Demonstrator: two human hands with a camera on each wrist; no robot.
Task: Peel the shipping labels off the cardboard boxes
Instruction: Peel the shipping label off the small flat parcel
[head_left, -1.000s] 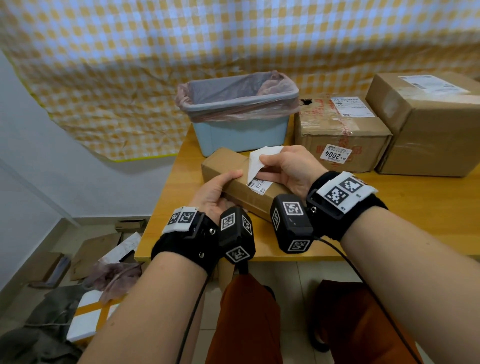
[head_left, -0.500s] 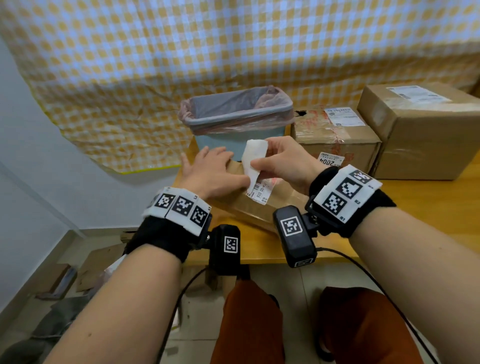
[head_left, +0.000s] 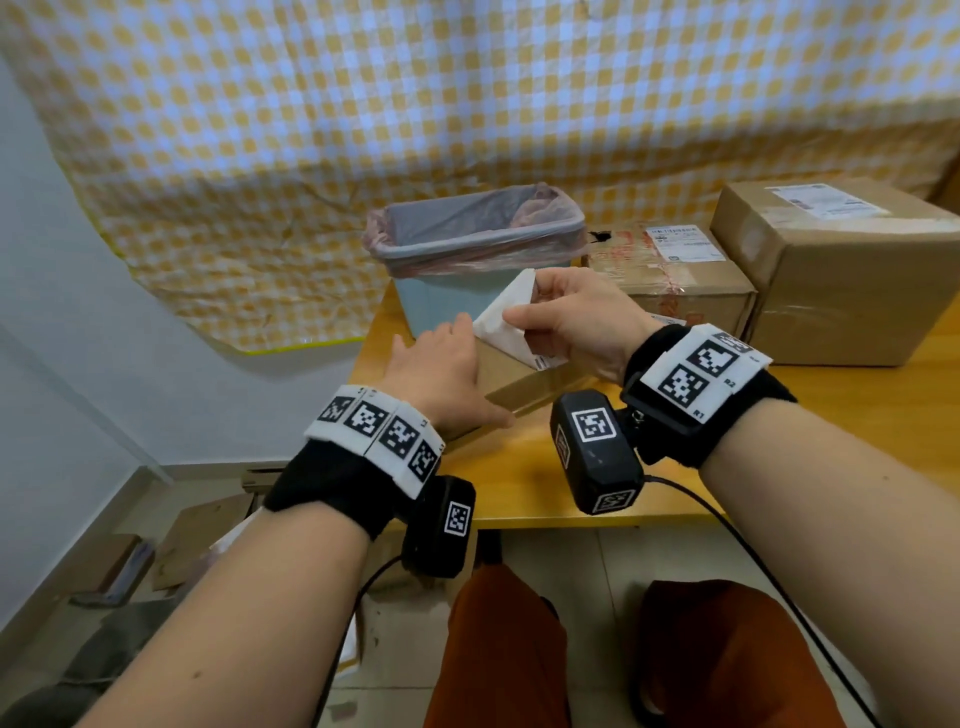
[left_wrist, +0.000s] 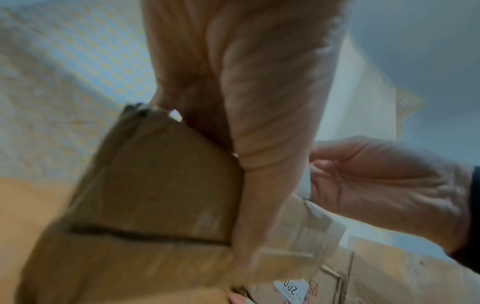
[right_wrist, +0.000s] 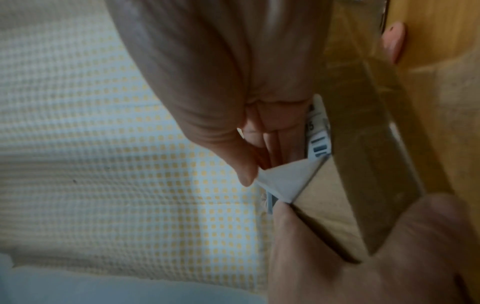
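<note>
Step in hand: peeling the label off the nearest box.

Small cardboard box (head_left: 511, 382) lies at the near left part of the table (head_left: 857, 415), just in front of the blue bin (head_left: 441, 301). Left hand (head_left: 441, 369) lies flat on the box top, fingers straight, pressing it down; it grips nothing. Right hand (head_left: 576, 325) pinches the white label (head_left: 506, 325) between thumb and fingers and holds it lifted and folded back, blank side up. Right wrist view shows the label's printed end down against the box edge; whether that strip is stuck or already free I cannot tell.

Judgement: peel on this box is nearly done. Next move calls for a steady pull up and away, with the left hand holding the box down, until the last edge frees; then the lined bin just behind is the likely drop spot.

Left to do: two bigger boxes at the far right, the middle box (head_left: 675, 291) and the large box (head_left: 841, 280), each with a label on top.
</note>
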